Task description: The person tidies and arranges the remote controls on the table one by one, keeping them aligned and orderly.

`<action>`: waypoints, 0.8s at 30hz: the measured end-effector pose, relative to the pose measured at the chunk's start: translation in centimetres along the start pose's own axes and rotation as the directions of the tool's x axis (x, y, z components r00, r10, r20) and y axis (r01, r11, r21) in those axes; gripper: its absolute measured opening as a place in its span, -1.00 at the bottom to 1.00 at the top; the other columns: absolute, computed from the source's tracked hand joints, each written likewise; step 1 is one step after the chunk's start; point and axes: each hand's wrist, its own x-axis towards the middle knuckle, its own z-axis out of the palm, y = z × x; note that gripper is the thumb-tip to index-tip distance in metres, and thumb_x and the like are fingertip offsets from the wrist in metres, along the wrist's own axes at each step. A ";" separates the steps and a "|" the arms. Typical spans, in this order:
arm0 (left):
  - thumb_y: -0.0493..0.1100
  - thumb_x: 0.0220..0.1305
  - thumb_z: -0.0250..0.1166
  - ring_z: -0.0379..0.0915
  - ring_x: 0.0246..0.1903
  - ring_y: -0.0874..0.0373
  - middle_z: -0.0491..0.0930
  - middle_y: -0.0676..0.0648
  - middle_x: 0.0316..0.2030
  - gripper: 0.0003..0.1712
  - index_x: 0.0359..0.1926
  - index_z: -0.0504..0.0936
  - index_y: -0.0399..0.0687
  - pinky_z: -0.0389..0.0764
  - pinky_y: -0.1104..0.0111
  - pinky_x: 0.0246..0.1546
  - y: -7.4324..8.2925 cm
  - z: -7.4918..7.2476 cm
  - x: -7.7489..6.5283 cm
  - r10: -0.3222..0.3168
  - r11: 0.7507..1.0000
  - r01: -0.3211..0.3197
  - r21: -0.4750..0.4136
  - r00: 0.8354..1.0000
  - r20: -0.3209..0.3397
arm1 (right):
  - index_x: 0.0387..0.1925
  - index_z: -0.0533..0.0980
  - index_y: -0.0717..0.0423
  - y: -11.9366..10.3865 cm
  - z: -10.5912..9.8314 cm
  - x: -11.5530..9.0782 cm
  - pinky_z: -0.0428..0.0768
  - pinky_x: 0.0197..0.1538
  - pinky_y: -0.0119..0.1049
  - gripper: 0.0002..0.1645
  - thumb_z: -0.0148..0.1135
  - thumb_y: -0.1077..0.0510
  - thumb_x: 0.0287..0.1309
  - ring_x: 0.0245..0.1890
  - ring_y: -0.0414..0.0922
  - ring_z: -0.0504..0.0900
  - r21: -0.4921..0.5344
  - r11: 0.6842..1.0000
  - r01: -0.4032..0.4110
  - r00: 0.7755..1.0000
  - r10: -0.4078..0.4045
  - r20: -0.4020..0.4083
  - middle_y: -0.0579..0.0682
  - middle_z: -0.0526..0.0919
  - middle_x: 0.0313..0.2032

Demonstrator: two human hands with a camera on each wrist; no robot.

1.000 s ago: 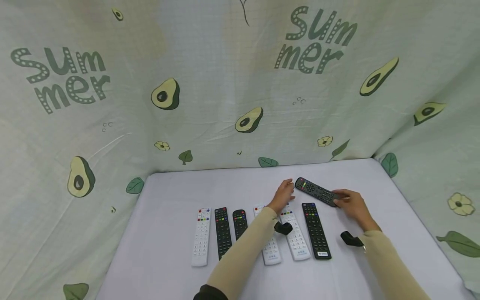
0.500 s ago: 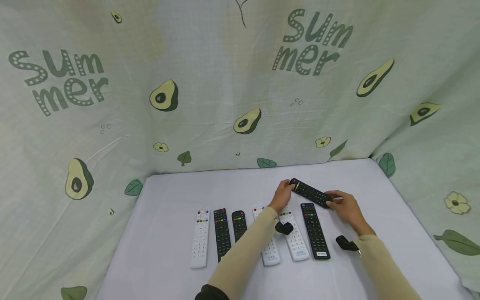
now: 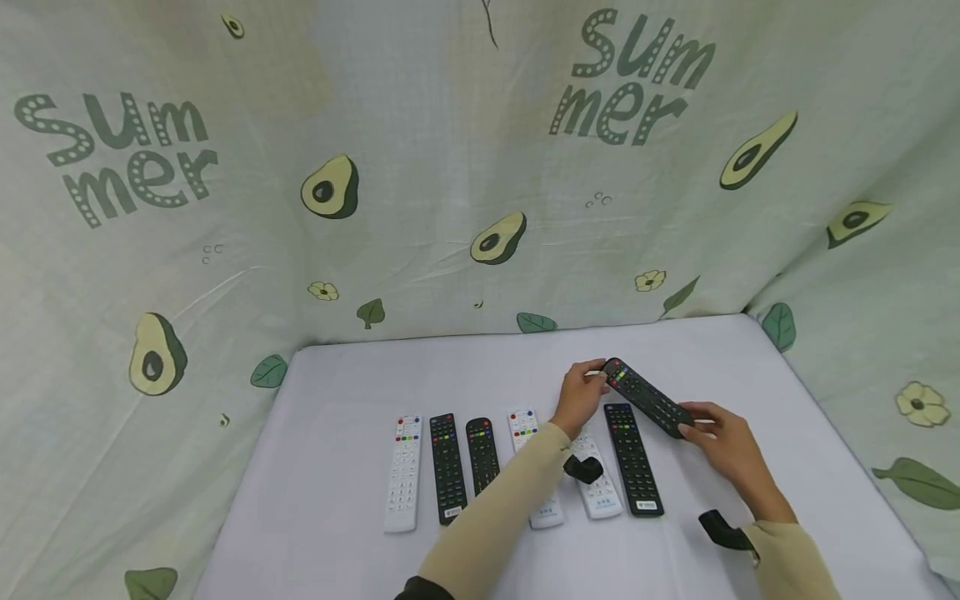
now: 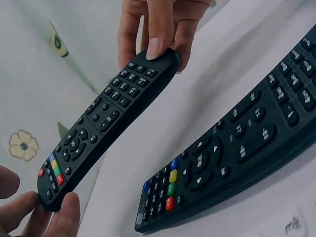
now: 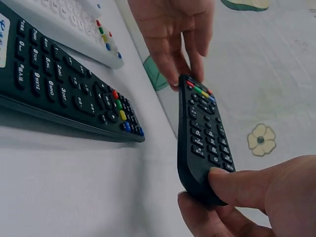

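Note:
A black remote control (image 3: 647,395) is held slantwise above the white table, between both hands. My right hand (image 3: 726,442) pinches its near end, the thumb on the keypad side and the fingers underneath, as the right wrist view shows. At the far end, by the coloured buttons, fingertips of my left hand (image 3: 581,396) sit on either side of the remote's edge. Another black remote (image 3: 634,462) lies just below it on the table. Beside that one is a white remote (image 3: 597,487), partly covered by the left arm.
Further left lie a white remote (image 3: 405,475), a black remote (image 3: 447,467), a shorter black remote (image 3: 482,454) and another white remote (image 3: 522,427), roughly in a row. A printed cloth (image 3: 420,200) hangs behind the table (image 3: 337,467).
The left hand has come from apart to touching the remote's far end. Both hands and the remote have since shifted right, and the remote slants more steeply.

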 end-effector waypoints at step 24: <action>0.01 0.66 -0.02 0.46 0.38 -0.11 0.44 -0.13 0.44 -0.41 0.52 0.39 -0.17 0.50 0.13 0.41 -1.0 4.0 -3.2 -0.120 0.990 0.138 -0.032 0.937 0.329 | 0.38 0.32 0.54 3.1 -0.8 -5.5 0.68 -0.19 -0.34 -0.26 0.38 0.25 0.31 -0.01 0.23 0.71 0.004 0.985 -0.170 0.973 0.167 0.159 0.58 0.53 0.13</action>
